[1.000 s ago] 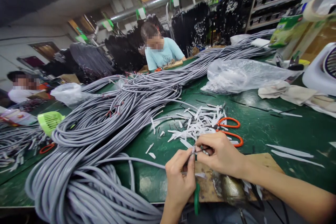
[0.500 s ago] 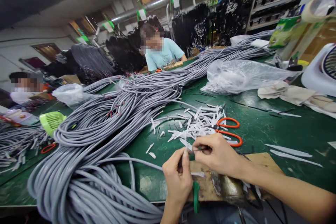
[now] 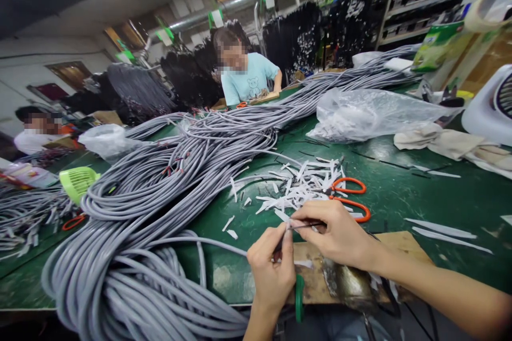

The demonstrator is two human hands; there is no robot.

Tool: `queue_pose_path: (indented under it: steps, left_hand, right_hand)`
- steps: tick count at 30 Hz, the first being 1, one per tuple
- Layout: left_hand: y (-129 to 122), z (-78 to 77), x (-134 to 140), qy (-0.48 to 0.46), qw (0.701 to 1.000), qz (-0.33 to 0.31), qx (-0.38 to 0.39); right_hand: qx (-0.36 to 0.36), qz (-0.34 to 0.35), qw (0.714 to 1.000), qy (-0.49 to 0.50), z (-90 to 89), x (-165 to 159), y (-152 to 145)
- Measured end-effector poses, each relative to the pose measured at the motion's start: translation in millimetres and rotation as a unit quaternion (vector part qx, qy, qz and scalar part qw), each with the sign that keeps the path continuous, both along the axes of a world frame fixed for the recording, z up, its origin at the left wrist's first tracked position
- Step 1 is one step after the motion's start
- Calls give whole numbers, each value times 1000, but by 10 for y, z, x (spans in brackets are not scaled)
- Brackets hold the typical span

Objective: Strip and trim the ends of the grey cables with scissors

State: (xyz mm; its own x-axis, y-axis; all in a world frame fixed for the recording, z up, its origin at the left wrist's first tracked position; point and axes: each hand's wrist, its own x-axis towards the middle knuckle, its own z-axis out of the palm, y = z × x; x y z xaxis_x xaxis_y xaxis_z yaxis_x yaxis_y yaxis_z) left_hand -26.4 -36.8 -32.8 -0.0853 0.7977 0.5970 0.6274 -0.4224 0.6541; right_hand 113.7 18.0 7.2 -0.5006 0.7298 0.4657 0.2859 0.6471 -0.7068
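My left hand (image 3: 272,264) is closed, thumb against fingers, on the end of a grey cable (image 3: 226,247) that runs in from the coils on the left. Opposite it, my right hand (image 3: 340,232) pinches a thin dark strand (image 3: 307,225) that reaches to the left fingertips. Whether the strand is a wire or a tube is too small to tell. A white strip (image 3: 282,216) shows just beyond the fingertips. Both hands are above a wooden board (image 3: 394,245) at the table edge, with a dark metal piece (image 3: 352,285) on it below my right wrist.
Orange-handled scissors (image 3: 362,210) lie beside a heap of white scraps (image 3: 296,192). Large bundles of grey cable (image 3: 132,186) cover the left side. A plastic bag (image 3: 364,112), cloth (image 3: 448,144) and white fan (image 3: 490,106) stand right. A co-worker (image 3: 250,77) sits across the table.
My right fingers have shifted slightly, and the dark strand between the hands now shows more plainly. My left hand keeps its grip on the cable. The co-worker across has straightened a little.
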Motion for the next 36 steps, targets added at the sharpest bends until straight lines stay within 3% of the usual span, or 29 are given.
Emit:
queue_pose_path:
  steps: [6, 12, 17, 20, 28, 36]
  left_hand:
    - [-4, -17, -6, -6, 1000, -14, -14]
    - [-7, 24, 5, -70, 996, 48, -42]
    - [-1, 66, 19, -55, 997, -6, -46]
    - [-2, 57, 21, -33, 998, -30, -54]
    - [5, 9, 24, -16, 998, -49, -38]
    - [-3, 38, 25, -37, 999, -17, -11]
  right_hand:
    - [13, -10, 1000, 3, -16, 1, -6]
    - [-47, -38, 998, -15, 2, -9, 4]
    - [-89, -13, 995, 30, 14, 7, 22]
    - [-53, 7, 999, 6, 11, 6, 20]
    - [94, -47, 994, -25, -92, -14, 6]
    - [100, -19, 994, -34, -88, 2, -14]
